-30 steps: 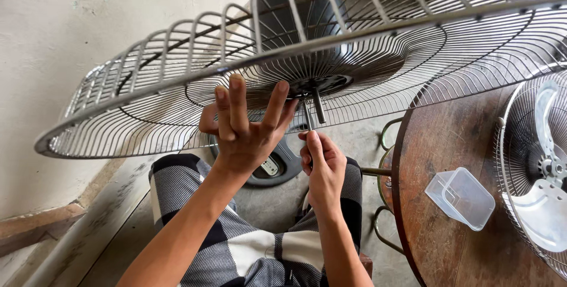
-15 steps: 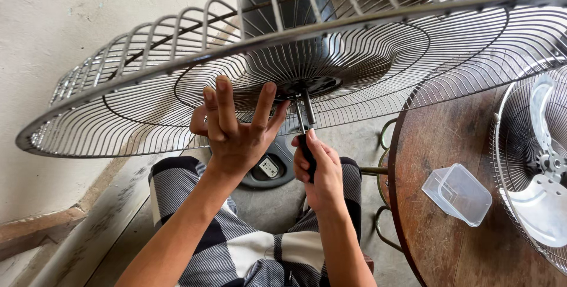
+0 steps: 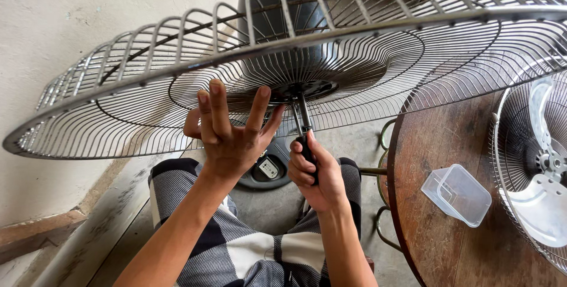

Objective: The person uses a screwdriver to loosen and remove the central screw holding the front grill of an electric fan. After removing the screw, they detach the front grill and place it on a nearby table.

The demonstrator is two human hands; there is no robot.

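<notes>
Chrome wire fan guard (image 3: 147, 95) rests against our left hand (image 3: 227, 136), its fingers spread apart. Our right hand (image 3: 313, 172) is clamped around a black-handled screwdriver (image 3: 302, 127) at the hub.

looks like a small fan repair spot at a home or back-room workshop. bare concrete floor (image 3: 348, 145) and rough plastered wall (image 3: 88, 21) left of a worn round wooden table (image 3: 449, 240). wire fan guard (image 3: 354, 68) stripped of its front, hanging above that table's left edge; second fan with metal blades (image 3: 540, 169) lying on its right side; clear plastic tub (image 3: 456, 195) near the middle.
</notes>
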